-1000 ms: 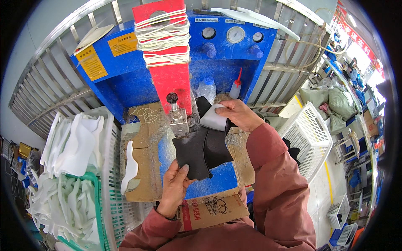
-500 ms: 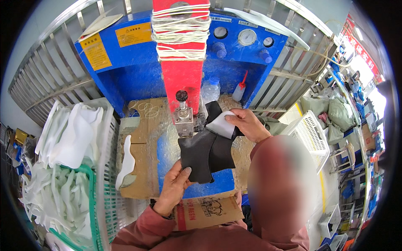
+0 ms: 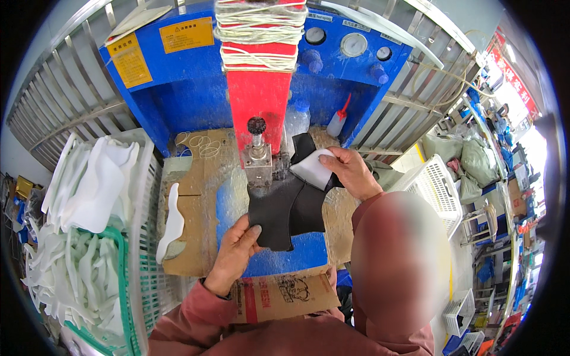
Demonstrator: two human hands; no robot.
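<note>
Black fabric [image 3: 273, 210], made of panels that meet at a curved seam, spreads between my hands above the blue counter [image 3: 303, 255], its upper left edge close to the metal block [image 3: 258, 166]; whether it passes under that block I can't tell. My left hand [image 3: 233, 249] has its grip closed on the lower left corner, thumb on top, the other fingertips hidden beneath. My right hand [image 3: 353, 172] pinches a small white piece [image 3: 313, 170] by its upper right edge, thumb on its face, with black showing around it. By my judgement, this one is partway along: the white piece is laid against the upper part of the fabric, while the lower panels show plain black. Whether the two are fixed together yet, I can't tell.

Above the block rises a red arm [image 3: 258, 107] wound with pale cord [image 3: 259, 57]. Left of the fabric, a curved white strip [image 3: 172, 222] lies on cardboard [image 3: 193, 228]. Farther left, a white basket [image 3: 151, 237] carries a stack of white sheets [image 3: 101, 184], so plenty of white stock appears unused.
</note>
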